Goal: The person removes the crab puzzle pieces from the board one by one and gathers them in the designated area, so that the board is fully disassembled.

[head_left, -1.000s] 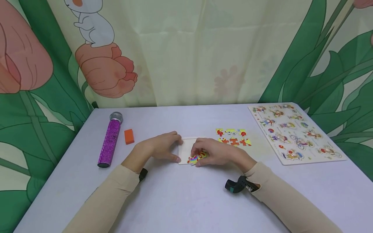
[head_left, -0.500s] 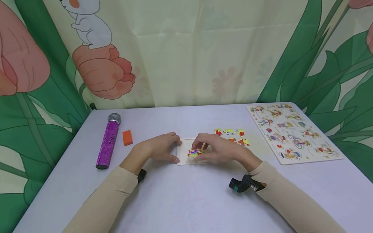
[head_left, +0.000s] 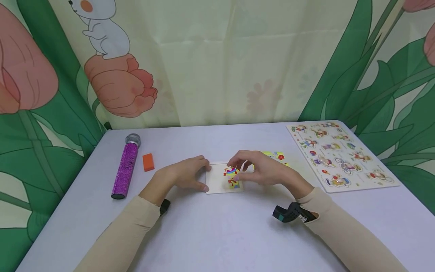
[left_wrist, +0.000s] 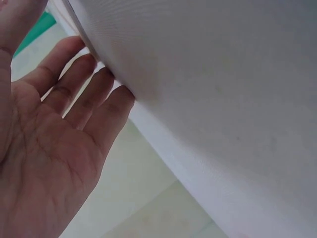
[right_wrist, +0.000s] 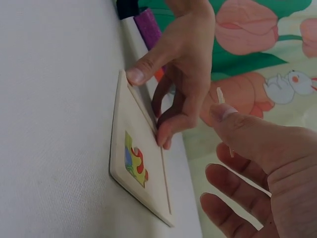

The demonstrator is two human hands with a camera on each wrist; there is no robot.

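In the head view, my left hand (head_left: pixel 191 173) holds the left end of a small pale puzzle tray (head_left: pixel 215 181); thumb and fingertips bracket its two left corners. In the right wrist view, that thumb lies on the tray's corner. My right hand (head_left: pixel 259 168) pinches a colourful jigsaw piece (head_left: pixel 231 171) between thumb and forefinger, above the tray's right part. Its thin pale edge shows in the right wrist view. One yellow-and-red jigsaw piece (right_wrist: pixel 136 158) lies inside the tray near its right end. Several loose jigsaw pieces (head_left: pixel 276 155) lie beyond my right hand, partly hidden by it.
On the left are a purple glitter microphone (head_left: pixel 125 166) and an orange block (head_left: pixel 148 162). A large white picture board (head_left: pixel 343 156) with figures lies on the right of the white table (head_left: pixel 217 234). A patterned curtain (head_left: pixel 210 75) hangs behind the table.
My right hand has lifted the pinched piece and moved slightly right and away from me, uncovering the piece in the tray. The left hand stays at the tray's left end.
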